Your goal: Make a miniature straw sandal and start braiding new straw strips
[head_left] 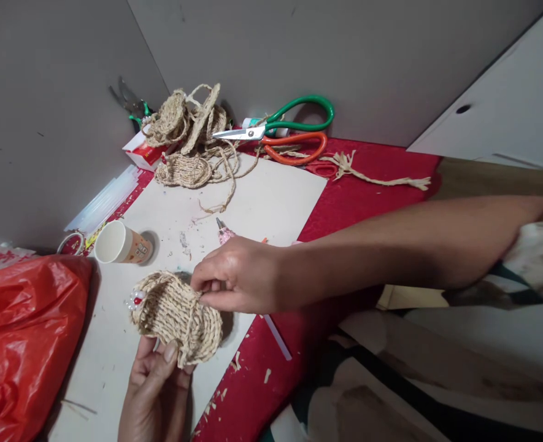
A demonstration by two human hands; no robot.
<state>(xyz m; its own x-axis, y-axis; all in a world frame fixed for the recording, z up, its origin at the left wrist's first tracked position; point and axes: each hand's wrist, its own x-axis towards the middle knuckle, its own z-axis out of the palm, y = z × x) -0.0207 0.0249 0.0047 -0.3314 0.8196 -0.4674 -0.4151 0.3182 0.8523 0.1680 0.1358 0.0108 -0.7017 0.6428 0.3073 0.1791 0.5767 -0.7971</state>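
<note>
A small woven straw slipper [174, 316] is held above the white board, with white beads and a red bead [137, 301] at its left end. My left hand [156, 383] grips it from below, the thumb pressed on its near edge. My right hand [237, 276] is closed in a pinch at the slipper's upper right edge. Whatever lies between those fingertips, straw strand or rim, is too small to make out. Just beyond the right hand lies a glue gun [224, 232], its metal nozzle showing and its body mostly hidden behind the hand.
Straw soles and braided cord [188, 135] are heaped at the back beside large scissors [271, 130] with green and orange handles. A paper cup [121, 243] lies on its side near glue sticks [103, 197]. A red plastic bag [27, 337] fills the left. Grey panels enclose the back.
</note>
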